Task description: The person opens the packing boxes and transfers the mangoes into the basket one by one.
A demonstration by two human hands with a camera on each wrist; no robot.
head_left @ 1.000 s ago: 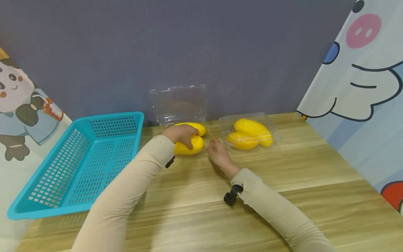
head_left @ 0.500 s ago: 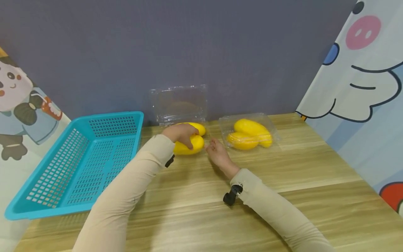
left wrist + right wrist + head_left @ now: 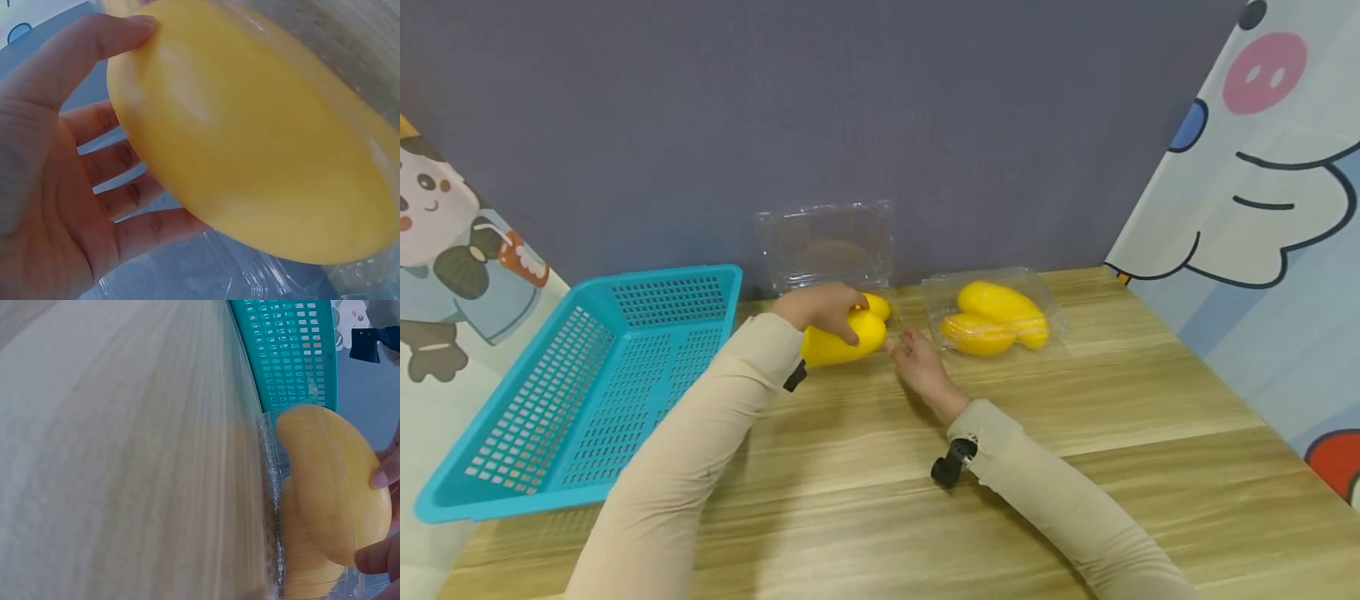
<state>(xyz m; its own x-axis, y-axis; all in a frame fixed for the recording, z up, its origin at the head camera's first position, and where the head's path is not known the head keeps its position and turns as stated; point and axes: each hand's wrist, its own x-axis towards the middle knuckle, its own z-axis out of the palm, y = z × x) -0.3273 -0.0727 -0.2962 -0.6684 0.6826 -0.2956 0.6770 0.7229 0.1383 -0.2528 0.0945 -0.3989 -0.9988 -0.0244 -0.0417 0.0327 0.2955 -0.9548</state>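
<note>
My left hand (image 3: 823,308) grips the front yellow mango (image 3: 237,137), its thumb on the near side and its fingers behind. This mango is tilted in the left clear plastic box (image 3: 270,481), which has its lid (image 3: 831,242) raised against the wall. A second mango (image 3: 877,307) lies behind it, mostly covered by the hand. My right hand (image 3: 921,371) is at the right edge of that box, fingers curled, and seems to pinch the rim; its fingertips are small in the head view. In the right wrist view, fingers (image 3: 374,557) show beside the mango.
To the right stands another clear plastic box (image 3: 943,292) with yellow mangoes (image 3: 1000,312) inside. A turquoise perforated basket (image 3: 733,321) is at the left. The wooden table (image 3: 865,500) meets a grey wall (image 3: 1000,142) at the back.
My left hand has shifted slightly left and up, lifting and tilting the front mango a little. The right hand and the boxes stay where they were.
</note>
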